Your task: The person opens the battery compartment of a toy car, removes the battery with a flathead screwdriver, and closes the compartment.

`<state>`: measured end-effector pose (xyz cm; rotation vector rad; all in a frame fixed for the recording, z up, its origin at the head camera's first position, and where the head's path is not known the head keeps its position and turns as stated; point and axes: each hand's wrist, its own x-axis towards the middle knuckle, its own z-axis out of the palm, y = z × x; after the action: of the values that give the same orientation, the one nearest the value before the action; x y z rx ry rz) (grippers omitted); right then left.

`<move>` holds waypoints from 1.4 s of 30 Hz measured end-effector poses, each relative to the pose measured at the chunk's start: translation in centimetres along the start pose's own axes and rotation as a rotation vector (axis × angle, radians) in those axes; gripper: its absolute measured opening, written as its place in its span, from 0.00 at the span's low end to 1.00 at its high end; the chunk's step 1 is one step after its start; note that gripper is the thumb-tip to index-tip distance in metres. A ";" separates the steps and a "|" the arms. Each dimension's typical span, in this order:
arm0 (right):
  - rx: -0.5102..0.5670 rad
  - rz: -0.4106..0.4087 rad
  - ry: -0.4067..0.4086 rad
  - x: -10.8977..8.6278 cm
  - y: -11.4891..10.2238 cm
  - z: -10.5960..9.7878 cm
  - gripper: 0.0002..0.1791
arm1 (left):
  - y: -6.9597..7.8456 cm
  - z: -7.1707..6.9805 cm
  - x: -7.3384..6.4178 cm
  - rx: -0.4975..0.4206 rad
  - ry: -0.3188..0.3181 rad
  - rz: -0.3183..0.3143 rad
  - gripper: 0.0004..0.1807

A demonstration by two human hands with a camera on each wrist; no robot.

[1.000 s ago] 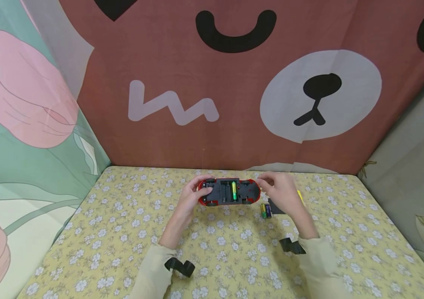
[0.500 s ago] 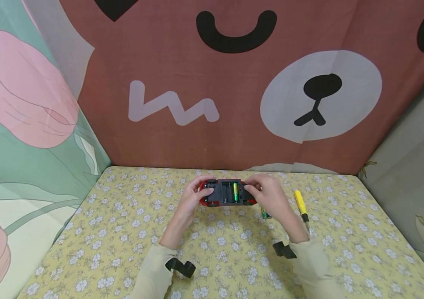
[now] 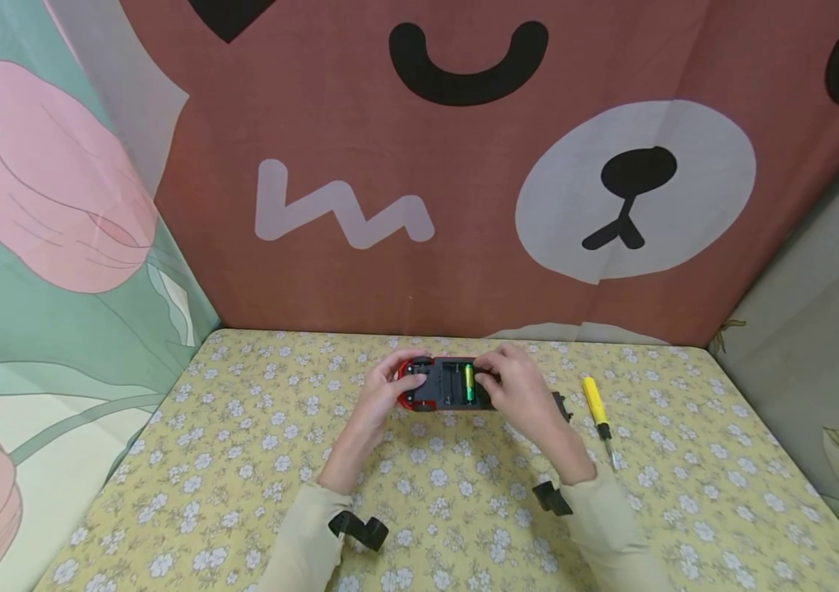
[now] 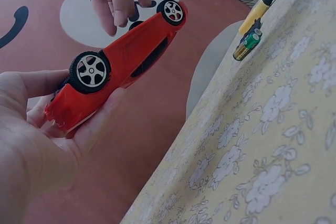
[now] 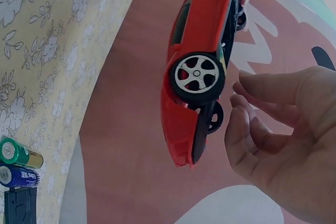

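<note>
My left hand (image 3: 377, 393) grips one end of a red toy car (image 4: 134, 45) and holds it above the table. Its black underside (image 3: 446, 401) faces up towards the head camera, showing an uncovered battery compartment. A green battery (image 3: 469, 382) lies in the compartment, towards its right side. My right hand (image 3: 523, 390) is over the other end of the car, fingertips beside that battery. The right wrist view shows its thumb and bent fingers near the underside, nothing visible between them.
On the flowered tablecloth (image 3: 419, 510) lie a green battery (image 5: 21, 153), a blue battery (image 5: 20, 176) and a black plastic cover (image 5: 21, 205), side by side. A yellow screwdriver (image 3: 593, 401) lies to their right. A curtain with a bear print (image 3: 464, 279) hangs behind the table.
My right hand has moved left from the car's end to the battery compartment, uncovering the screwdriver and hiding the loose batteries in the head view. My left hand and the car have barely shifted.
</note>
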<state>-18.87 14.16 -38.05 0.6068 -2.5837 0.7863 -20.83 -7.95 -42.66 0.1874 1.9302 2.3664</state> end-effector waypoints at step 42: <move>0.031 -0.018 -0.116 0.1 0.9 0.1 0.08 | -0.2 0.2 -0.1 0.033 -0.033 0.001 0.20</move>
<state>-19.41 14.76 -38.49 0.7042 -2.6709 0.8087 -20.74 -7.76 -42.87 0.2289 1.9556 2.3186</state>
